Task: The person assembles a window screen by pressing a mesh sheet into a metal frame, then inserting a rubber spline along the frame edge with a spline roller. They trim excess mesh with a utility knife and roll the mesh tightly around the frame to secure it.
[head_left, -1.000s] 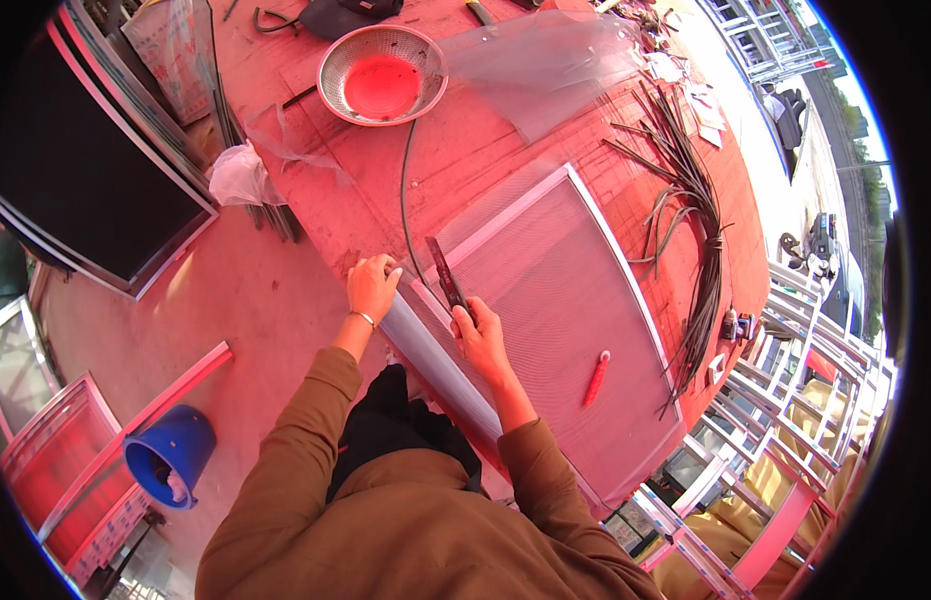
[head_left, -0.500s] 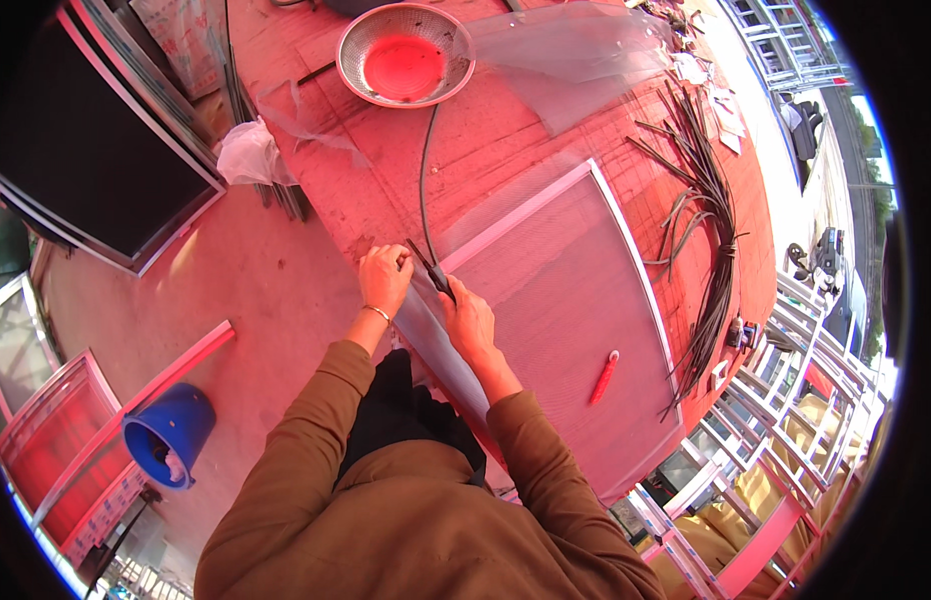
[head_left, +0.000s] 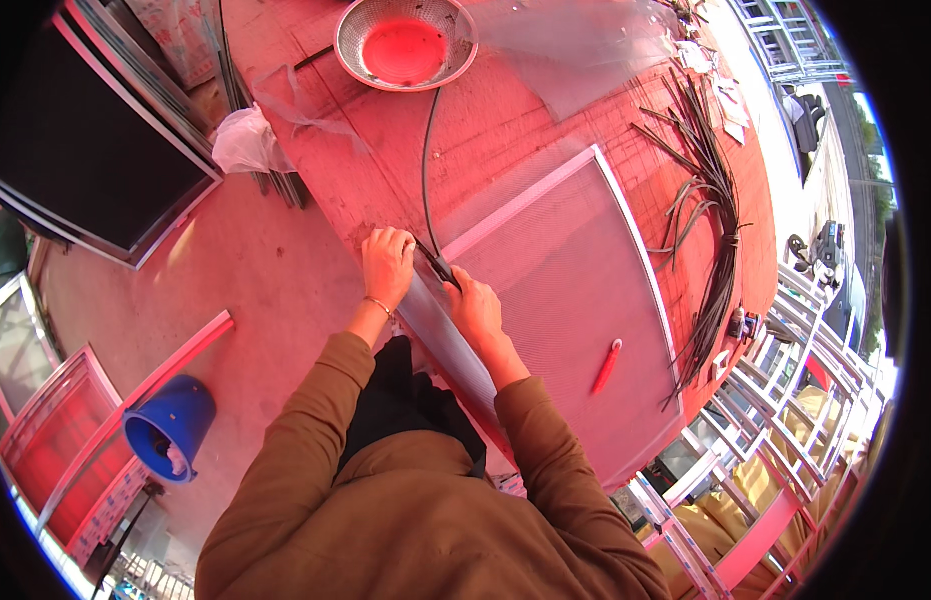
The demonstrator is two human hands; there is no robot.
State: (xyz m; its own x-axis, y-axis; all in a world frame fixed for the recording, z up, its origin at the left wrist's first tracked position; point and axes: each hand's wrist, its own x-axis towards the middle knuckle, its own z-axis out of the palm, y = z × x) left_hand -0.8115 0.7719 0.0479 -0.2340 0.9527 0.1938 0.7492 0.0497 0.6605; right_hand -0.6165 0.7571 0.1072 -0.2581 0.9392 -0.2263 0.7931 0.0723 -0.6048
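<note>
At the near left corner of the mesh screen (head_left: 556, 270), my two hands work close together. My right hand (head_left: 476, 305) grips a slim dark hand tool (head_left: 442, 270) pointing up toward my left hand. My left hand (head_left: 389, 262) is closed at the table edge, its fingertips pinched; what they hold is too small to make out. A thin dark cord (head_left: 428, 170) runs from beside the metal bowl (head_left: 348, 62) down to the tool. Grey mesh (head_left: 441, 325) hangs over the edge below my hands. A red-handled tool (head_left: 607, 367) lies on the screen.
A bundle of dark strips (head_left: 726, 260) lies right on the red table (head_left: 396, 135). Clear sheeting (head_left: 576, 60) lies at the far side. On the floor at left stand a blue bucket (head_left: 191, 425) and a dark framed panel (head_left: 76, 140). Metal frames (head_left: 786, 400) crowd the right.
My left hand has shifted slightly up and its fingers have drawn closer to the tool's tip. The tool in my right hand has tilted a little; the view has moved slightly.
</note>
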